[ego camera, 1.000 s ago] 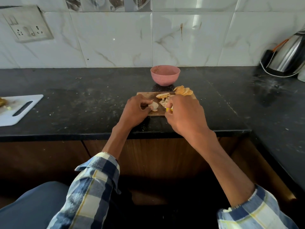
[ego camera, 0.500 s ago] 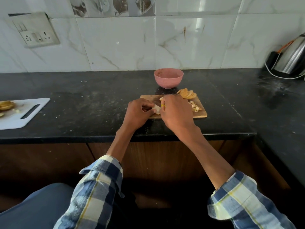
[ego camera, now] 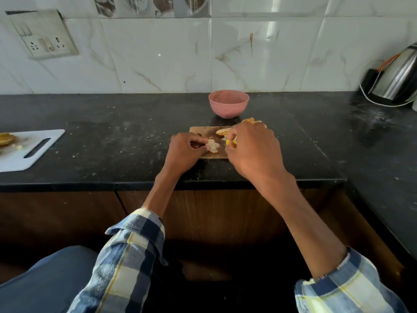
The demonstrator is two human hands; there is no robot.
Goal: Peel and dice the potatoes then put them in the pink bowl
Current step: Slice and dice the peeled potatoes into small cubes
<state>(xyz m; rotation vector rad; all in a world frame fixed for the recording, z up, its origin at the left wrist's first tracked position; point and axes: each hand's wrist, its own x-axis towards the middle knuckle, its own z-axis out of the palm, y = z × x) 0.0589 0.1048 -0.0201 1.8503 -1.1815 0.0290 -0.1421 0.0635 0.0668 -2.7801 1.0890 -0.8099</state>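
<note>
A small wooden cutting board (ego camera: 203, 130) lies on the black counter. My left hand (ego camera: 184, 152) pinches a pale peeled potato piece (ego camera: 213, 146) down on the board. My right hand (ego camera: 252, 147) grips a yellow-handled knife (ego camera: 231, 143); its blade is hidden behind the hand. A potato slice (ego camera: 222, 131) lies on the board behind my fingers, and more slices (ego camera: 250, 120) show just past my right hand. The pink bowl (ego camera: 228, 106) stands right behind the board.
A white plastic cutting board (ego camera: 29, 150) with potato peels (ego camera: 5, 138) lies at the far left. A steel kettle (ego camera: 399, 75) with a white cord stands in the back right corner. The counter turns along the right side.
The view has shifted a little. My right hand moved slightly right and now covers the diced bits on the board's right part; my left hand keeps the potato piece pinned.
</note>
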